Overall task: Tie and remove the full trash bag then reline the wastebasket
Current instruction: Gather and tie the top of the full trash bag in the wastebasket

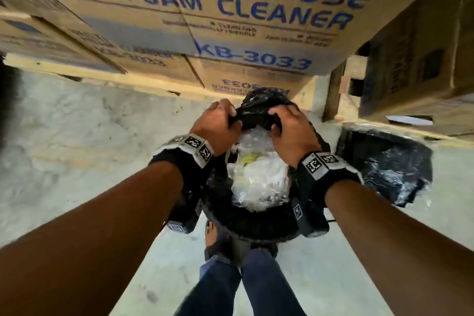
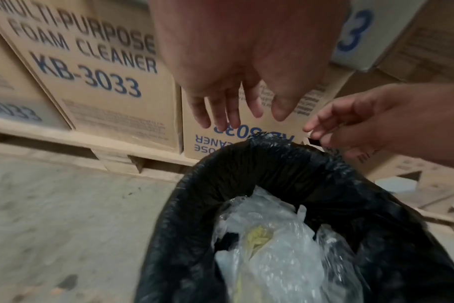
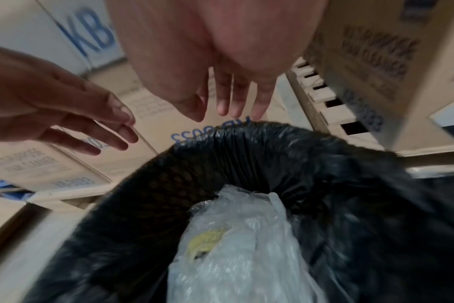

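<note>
A black trash bag [image 1: 256, 224] lines a wastebasket [image 1: 239, 249] standing on the floor between my feet. Crumpled clear plastic and something yellow [image 1: 259, 182] fill it to the top. My left hand [image 1: 223, 120] and right hand [image 1: 284, 123] are side by side over the bag's far rim [image 1: 259, 106], where the plastic stands up bunched. In the left wrist view my left hand [image 2: 246, 114] has straight fingers, with their tips just above the rim [image 2: 262, 136]. My right hand [image 3: 228, 110] looks the same in the right wrist view. Neither hand visibly holds plastic.
Cardboard boxes [image 1: 230, 20] printed "Foam Cleaner" are stacked on a wooden pallet [image 1: 102, 77] right behind the basket. More boxes [image 1: 423, 59] stand to the right. A heap of loose black plastic [image 1: 389, 161] lies on the concrete floor [image 1: 77, 136] right of the basket.
</note>
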